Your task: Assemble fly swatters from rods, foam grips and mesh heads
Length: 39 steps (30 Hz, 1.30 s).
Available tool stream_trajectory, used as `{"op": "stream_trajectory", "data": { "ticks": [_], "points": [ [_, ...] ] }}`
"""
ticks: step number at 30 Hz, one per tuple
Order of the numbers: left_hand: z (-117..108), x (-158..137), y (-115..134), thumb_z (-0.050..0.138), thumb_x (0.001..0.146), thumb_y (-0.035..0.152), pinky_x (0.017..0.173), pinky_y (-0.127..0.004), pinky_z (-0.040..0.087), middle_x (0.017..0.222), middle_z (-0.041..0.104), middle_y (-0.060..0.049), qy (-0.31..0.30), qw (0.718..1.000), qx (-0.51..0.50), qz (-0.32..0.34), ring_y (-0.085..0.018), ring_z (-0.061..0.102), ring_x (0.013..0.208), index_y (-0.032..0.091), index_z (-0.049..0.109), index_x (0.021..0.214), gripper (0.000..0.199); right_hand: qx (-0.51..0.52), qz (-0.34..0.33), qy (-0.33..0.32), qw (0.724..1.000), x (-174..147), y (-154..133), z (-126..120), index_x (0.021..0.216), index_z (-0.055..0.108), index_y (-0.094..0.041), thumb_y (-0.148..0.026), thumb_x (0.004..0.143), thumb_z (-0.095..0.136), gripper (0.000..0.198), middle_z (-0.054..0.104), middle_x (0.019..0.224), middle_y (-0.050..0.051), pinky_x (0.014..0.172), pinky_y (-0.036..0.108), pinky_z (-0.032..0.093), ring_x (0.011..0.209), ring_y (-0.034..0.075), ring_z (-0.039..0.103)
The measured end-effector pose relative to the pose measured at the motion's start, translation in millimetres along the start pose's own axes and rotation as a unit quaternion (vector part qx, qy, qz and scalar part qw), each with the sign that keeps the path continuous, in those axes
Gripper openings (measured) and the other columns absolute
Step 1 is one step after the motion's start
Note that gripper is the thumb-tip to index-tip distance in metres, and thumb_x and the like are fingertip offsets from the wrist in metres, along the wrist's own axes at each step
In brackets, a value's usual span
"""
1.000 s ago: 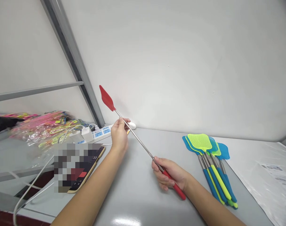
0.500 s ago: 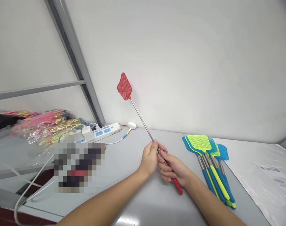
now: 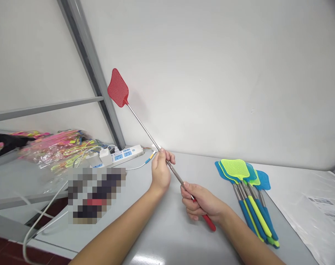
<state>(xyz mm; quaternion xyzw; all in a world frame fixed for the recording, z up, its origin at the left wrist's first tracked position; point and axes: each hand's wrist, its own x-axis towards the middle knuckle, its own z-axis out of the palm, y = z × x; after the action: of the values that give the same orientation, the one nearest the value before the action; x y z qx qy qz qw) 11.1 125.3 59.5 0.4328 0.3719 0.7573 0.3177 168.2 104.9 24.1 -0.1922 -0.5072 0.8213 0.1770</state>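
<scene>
Both hands hold a red fly swatter (image 3: 118,88) with a perforated head and a thin metal telescopic shaft. Its head points up and to the left, in front of the wall. My left hand (image 3: 161,171) is closed around the shaft partway up. My right hand (image 3: 200,200) grips the lower end, over the red handle and the bottom of the metal tube; the handle's tip sticks out below the palm. To the right lies a pile of blue and yellow-green fly swatters (image 3: 235,169) with short shafts, heads toward the wall.
A white power strip (image 3: 125,154) with plugs and cables lies at the back left. Bagged colourful items (image 3: 65,143) are heaped on a surface beyond the grey metal frame (image 3: 92,59). A white plastic sheet (image 3: 302,198) covers the table's right side. A pixelated patch (image 3: 97,195) hides something front left.
My left hand has slid up and left along the shaft, away from my right hand. The swatter's shaft is longer, and its red head sits farther up and left.
</scene>
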Motion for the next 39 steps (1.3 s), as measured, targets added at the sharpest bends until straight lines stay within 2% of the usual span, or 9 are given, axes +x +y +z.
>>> {"op": "stream_trajectory", "data": {
  "ticks": [6,10,17,23,26,31,33,37,39],
  "points": [
    [3.7,-21.6,-9.3,0.038,0.097,0.051,0.059,-0.028,0.036,0.058,0.046,0.001,-0.002,0.999,0.034,-0.024,-0.015,0.042,0.056,0.023,0.043,0.064,0.043,-0.152,-0.039,0.148,0.977,-8.5,4.2,7.1,0.084,0.054,-0.021,-0.06,0.094,0.041,0.042,0.032,0.05,-0.011,0.044,0.021,0.038,0.038,0.006,0.023],
    [3.2,-28.8,-15.7,0.035,0.098,0.052,0.054,-0.028,0.034,0.056,0.046,0.002,-0.017,0.997,0.056,-0.053,-0.014,0.04,0.051,0.022,0.043,0.061,0.048,-0.195,-0.087,0.238,0.948,0.9,4.9,23.5,0.091,0.054,-0.023,-0.059,0.092,0.046,0.037,0.034,0.055,-0.009,0.04,0.02,0.028,0.043,0.008,0.026],
    [0.1,-16.6,-11.5,0.039,0.095,0.057,0.056,-0.029,0.036,0.054,0.047,0.001,-0.009,0.997,0.055,-0.057,-0.014,0.045,0.053,0.022,0.044,0.057,0.051,-0.288,-0.054,0.273,0.916,-0.4,-3.7,37.9,0.075,0.046,-0.023,-0.055,0.097,0.037,0.04,0.036,0.057,-0.006,0.046,0.024,0.026,0.048,0.01,0.029],
    [-15.0,15.2,-2.9,0.037,0.094,0.059,0.048,-0.027,0.03,0.052,0.04,0.004,0.059,0.997,0.002,-0.042,-0.012,0.038,0.046,0.023,0.038,0.059,0.05,-0.384,0.018,0.294,0.875,-48.6,11.0,50.2,0.071,0.035,-0.023,-0.057,0.097,0.032,0.042,0.037,0.066,-0.003,0.059,0.027,0.032,0.062,0.015,0.037],
    [-15.5,19.7,1.6,0.041,0.093,0.058,0.048,-0.027,0.031,0.052,0.041,0.003,0.054,0.998,-0.013,-0.034,-0.011,0.039,0.046,0.023,0.039,0.058,0.05,-0.434,0.057,0.316,0.842,-78.2,21.5,51.4,0.072,0.034,-0.024,-0.058,0.097,0.028,0.042,0.039,0.066,-0.002,0.059,0.028,0.032,0.062,0.017,0.04],
    [-10.5,14.6,9.4,0.043,0.094,0.053,0.044,-0.025,0.029,0.049,0.039,0.004,0.064,0.997,-0.039,-0.011,-0.01,0.036,0.042,0.022,0.041,0.058,0.048,-0.557,0.059,0.378,0.737,-120.2,39.6,42.1,0.081,0.046,-0.027,-0.054,0.097,0.031,0.035,0.06,0.068,0.001,0.054,0.028,0.035,0.06,0.02,0.056],
    [-11.5,16.9,13.1,0.043,0.095,0.051,0.043,-0.023,0.028,0.048,0.036,0.005,0.085,0.995,-0.051,0.011,-0.009,0.035,0.042,0.022,0.039,0.057,0.048,-0.625,0.037,0.408,0.664,-137.2,47.3,37.2,0.085,0.051,-0.028,-0.05,0.097,0.033,0.031,0.066,0.07,0.001,0.05,0.028,0.036,0.055,0.02,0.06],
    [-14.7,27.3,20.8,0.043,0.094,0.046,0.039,-0.022,0.025,0.045,0.033,0.007,0.105,0.991,-0.075,0.034,-0.008,0.033,0.038,0.021,0.037,0.057,0.045,-0.752,-0.017,0.448,0.484,-170.5,54.5,32.8,0.082,0.054,-0.028,-0.044,0.099,0.036,0.029,0.067,0.066,-0.001,0.044,0.027,0.033,0.047,0.019,0.061],
    [-15.3,32.3,23.5,0.044,0.094,0.042,0.039,-0.021,0.025,0.045,0.032,0.007,0.118,0.989,-0.084,0.043,-0.008,0.032,0.038,0.021,0.035,0.056,0.044,-0.792,-0.034,0.444,0.418,-183.7,54.7,31.2,0.079,0.051,-0.027,-0.043,0.1,0.036,0.031,0.063,0.061,-0.003,0.043,0.028,0.032,0.045,0.018,0.059]
  ]
}}
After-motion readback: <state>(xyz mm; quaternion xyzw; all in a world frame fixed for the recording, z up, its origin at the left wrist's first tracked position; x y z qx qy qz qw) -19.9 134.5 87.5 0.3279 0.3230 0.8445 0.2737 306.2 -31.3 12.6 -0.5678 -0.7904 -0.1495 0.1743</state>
